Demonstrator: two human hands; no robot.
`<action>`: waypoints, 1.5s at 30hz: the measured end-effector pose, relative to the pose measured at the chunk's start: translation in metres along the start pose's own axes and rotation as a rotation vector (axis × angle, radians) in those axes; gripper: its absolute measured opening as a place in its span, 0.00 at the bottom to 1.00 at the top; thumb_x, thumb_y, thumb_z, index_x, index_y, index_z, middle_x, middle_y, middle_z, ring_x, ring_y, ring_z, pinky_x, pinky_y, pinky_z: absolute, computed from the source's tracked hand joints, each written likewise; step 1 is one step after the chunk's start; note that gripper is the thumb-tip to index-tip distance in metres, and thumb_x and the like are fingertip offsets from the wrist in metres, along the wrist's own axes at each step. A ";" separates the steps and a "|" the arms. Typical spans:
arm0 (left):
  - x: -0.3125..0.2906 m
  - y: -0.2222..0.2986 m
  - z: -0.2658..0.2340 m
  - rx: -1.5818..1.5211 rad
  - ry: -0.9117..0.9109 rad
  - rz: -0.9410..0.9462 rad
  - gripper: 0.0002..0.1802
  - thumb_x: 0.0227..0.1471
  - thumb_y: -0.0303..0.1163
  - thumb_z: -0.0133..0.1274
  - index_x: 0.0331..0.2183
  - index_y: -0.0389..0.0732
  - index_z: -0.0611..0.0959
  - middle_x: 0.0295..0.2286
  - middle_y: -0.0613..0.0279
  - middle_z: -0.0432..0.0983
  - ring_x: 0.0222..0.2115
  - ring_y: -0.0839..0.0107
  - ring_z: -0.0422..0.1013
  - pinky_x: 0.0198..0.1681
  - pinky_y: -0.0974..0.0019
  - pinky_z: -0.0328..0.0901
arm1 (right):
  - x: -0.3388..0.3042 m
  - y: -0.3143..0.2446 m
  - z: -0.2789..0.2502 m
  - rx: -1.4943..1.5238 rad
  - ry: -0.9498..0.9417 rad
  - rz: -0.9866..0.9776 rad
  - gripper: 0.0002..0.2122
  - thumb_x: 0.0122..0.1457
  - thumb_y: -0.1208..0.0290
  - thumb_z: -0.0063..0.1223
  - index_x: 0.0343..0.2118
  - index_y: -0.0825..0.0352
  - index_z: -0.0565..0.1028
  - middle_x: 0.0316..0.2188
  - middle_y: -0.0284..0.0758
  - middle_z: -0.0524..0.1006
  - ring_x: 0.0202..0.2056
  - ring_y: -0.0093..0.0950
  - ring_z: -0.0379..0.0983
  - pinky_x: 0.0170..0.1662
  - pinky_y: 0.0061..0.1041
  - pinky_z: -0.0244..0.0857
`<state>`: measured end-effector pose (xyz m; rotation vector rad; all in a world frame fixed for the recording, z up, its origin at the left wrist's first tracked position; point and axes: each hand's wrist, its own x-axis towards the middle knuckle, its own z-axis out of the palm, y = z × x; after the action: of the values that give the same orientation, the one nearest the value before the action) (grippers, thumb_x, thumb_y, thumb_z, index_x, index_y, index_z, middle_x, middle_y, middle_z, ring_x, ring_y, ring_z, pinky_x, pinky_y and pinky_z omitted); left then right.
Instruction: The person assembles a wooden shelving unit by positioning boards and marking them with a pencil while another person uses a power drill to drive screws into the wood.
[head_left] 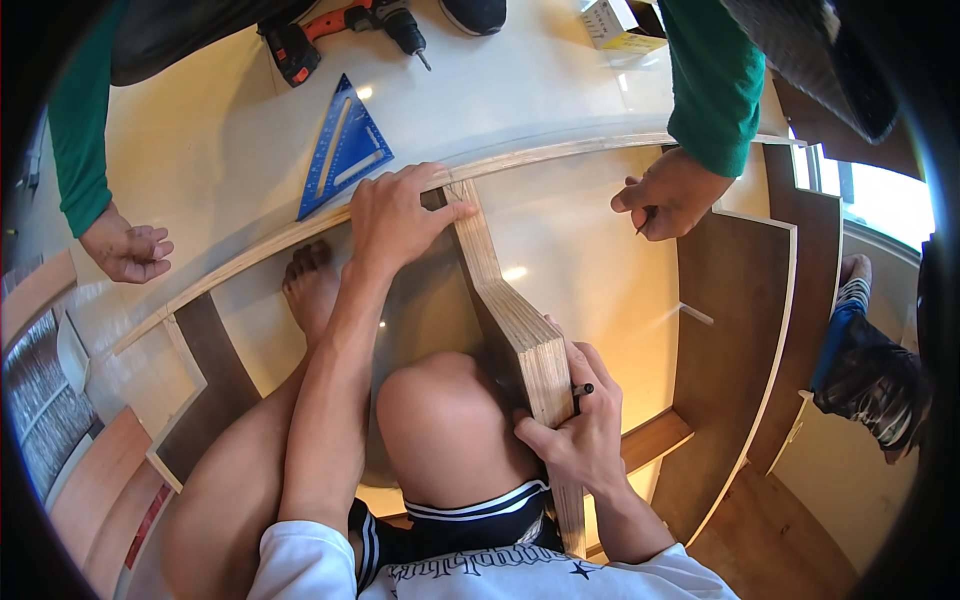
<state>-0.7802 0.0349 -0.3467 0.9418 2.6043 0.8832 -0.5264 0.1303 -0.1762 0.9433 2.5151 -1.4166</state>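
Observation:
A stepped plywood panel [545, 375] with a brown face and a thick striped edge stands upright against my knee. Its far end meets a long, thin plywood strip [560, 150] that curves across the view. My left hand [395, 215] is closed over that joint, thumb on the panel's edge and fingers by the strip. Nearer me, my right hand [580, 430] grips the panel's thick edge. A black pen [583, 390] sticks out between its fingers. Opposite me, a co-worker's hand [672, 195] in a green sleeve pinches a small dark thing, possibly a screw.
Beyond the strip lie a blue triangular square [345, 150] and an orange-black cordless drill [375, 25]. The co-worker's other hand [128, 245] hovers at left. Brown panels [735, 330] stand at right, another [205, 400] at left. A small box [620, 25] sits at the far side.

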 end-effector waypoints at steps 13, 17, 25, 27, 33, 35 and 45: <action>-0.001 -0.005 0.008 0.058 0.018 0.004 0.40 0.46 0.69 0.68 0.48 0.44 0.90 0.40 0.55 0.88 0.41 0.54 0.82 0.50 0.52 0.68 | -0.002 0.003 -0.001 0.001 0.014 -0.030 0.46 0.39 0.75 0.66 0.70 0.67 0.70 0.44 0.47 0.80 0.45 0.44 0.76 0.51 0.38 0.73; -0.002 -0.003 0.007 0.062 0.011 -0.004 0.40 0.46 0.69 0.67 0.48 0.44 0.90 0.39 0.55 0.88 0.40 0.53 0.82 0.49 0.53 0.68 | -0.003 0.005 0.000 0.006 0.029 -0.046 0.46 0.39 0.75 0.66 0.70 0.67 0.70 0.44 0.47 0.80 0.45 0.44 0.76 0.52 0.38 0.73; -0.001 0.005 0.003 0.094 -0.020 -0.057 0.40 0.44 0.70 0.68 0.46 0.47 0.90 0.35 0.53 0.88 0.38 0.54 0.82 0.46 0.52 0.70 | -0.003 0.007 -0.001 0.015 0.031 -0.041 0.46 0.39 0.74 0.66 0.70 0.65 0.70 0.44 0.48 0.79 0.45 0.45 0.75 0.51 0.39 0.73; -0.001 0.003 0.005 0.091 0.009 -0.034 0.40 0.43 0.70 0.69 0.46 0.47 0.91 0.34 0.53 0.88 0.37 0.54 0.82 0.45 0.52 0.71 | -0.003 0.006 -0.001 0.019 0.030 -0.035 0.46 0.39 0.74 0.66 0.70 0.65 0.70 0.43 0.48 0.79 0.46 0.44 0.75 0.50 0.39 0.74; 0.000 0.003 0.005 0.081 0.026 -0.040 0.40 0.42 0.70 0.69 0.44 0.45 0.91 0.33 0.52 0.88 0.36 0.53 0.83 0.43 0.53 0.72 | -0.003 0.006 -0.002 0.007 0.027 -0.041 0.46 0.39 0.74 0.65 0.70 0.65 0.70 0.43 0.48 0.78 0.45 0.44 0.74 0.50 0.39 0.74; 0.000 0.003 0.004 0.075 0.018 -0.056 0.41 0.42 0.70 0.70 0.44 0.44 0.91 0.33 0.51 0.88 0.36 0.53 0.83 0.43 0.53 0.72 | -0.002 0.005 -0.003 -0.003 0.019 -0.046 0.46 0.39 0.74 0.65 0.70 0.65 0.70 0.42 0.48 0.78 0.45 0.44 0.74 0.50 0.39 0.74; 0.002 0.002 0.003 0.071 0.000 -0.037 0.42 0.43 0.70 0.69 0.46 0.43 0.91 0.34 0.50 0.88 0.36 0.53 0.83 0.43 0.54 0.73 | -0.001 0.006 -0.004 0.013 0.014 -0.075 0.46 0.39 0.74 0.65 0.70 0.67 0.70 0.42 0.48 0.78 0.44 0.45 0.74 0.49 0.39 0.74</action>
<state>-0.7799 0.0387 -0.3476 0.9086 2.6601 0.7856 -0.5215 0.1351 -0.1784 0.8733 2.5802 -1.4529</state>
